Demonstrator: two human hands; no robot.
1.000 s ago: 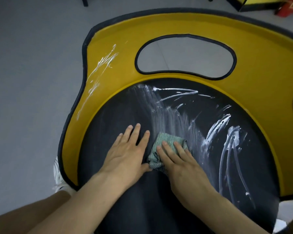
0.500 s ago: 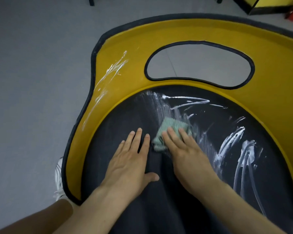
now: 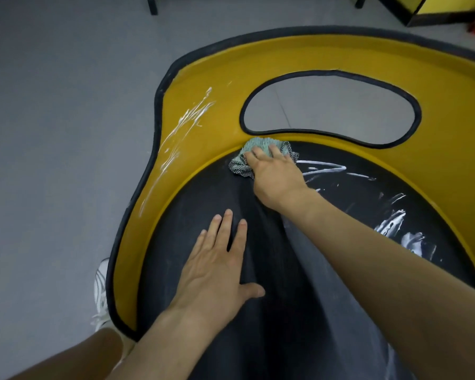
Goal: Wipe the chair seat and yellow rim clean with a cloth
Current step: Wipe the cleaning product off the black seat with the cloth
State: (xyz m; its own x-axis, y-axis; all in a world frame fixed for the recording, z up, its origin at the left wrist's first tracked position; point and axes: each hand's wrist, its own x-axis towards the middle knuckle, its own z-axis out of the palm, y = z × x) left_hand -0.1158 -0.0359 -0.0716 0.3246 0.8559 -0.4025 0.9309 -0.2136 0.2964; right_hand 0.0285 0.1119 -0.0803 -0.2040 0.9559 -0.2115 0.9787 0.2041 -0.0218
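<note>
The cloth (image 3: 254,145) lay bunched at the far edge of the black seat (image 3: 285,283), right on the seam where the seat met the yellow rim (image 3: 203,78), just below the oval cutout (image 3: 329,105). Its long axis ran along that seam, from a checked corner at the lower left to a frayed end at the upper right.

The right hand (image 3: 277,179) pressed down on the cloth with its fingers (image 3: 259,156) stretched out, close together and pointing at the rim; they lay flat on the cloth rather than curling round it. The thumb could not be seen.

The left hand (image 3: 217,270) rested palm down on the near part of the seat, fingers straight and slightly spread, thumb out to the side, holding nothing.

White smears (image 3: 324,170) marked the seat to the right of the cloth, and white streaks (image 3: 187,124) ran down the rim's left side.
</note>
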